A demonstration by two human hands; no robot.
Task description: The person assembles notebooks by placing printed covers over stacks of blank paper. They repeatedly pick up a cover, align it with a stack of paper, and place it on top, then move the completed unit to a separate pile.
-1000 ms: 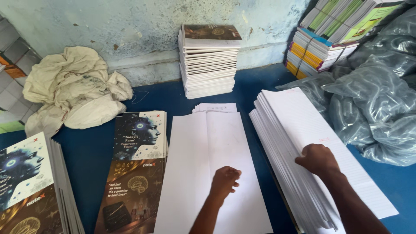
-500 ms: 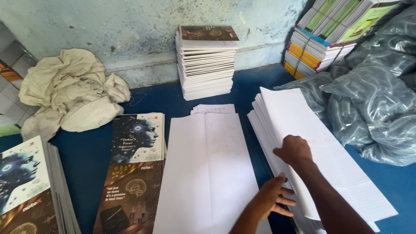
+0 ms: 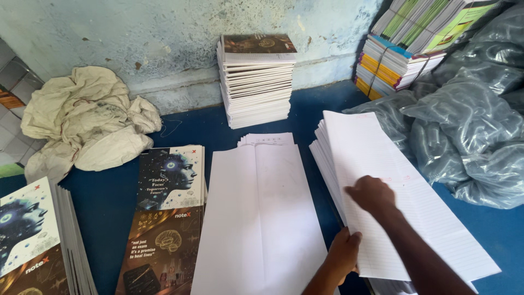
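Paper is what both hands work with. The right hand (image 3: 373, 194) lies flat, fingers bent a little, on top of the tall pile of lined sheets (image 3: 404, 218). The left hand (image 3: 344, 254) curls its fingers under the near edge of that pile, gripping some sheets. This pile sits on the blue table (image 3: 109, 196), just right of the flat white sheets (image 3: 262, 218).

To do this well, I think the left hand should pinch only a few sheets, and the right hand should press down so the others stay neat.

Bags (image 3: 469, 125) of grey plastic lie at the right; I cannot tell what is inside. Printed covers (image 3: 166, 218) sit left of the white sheets.
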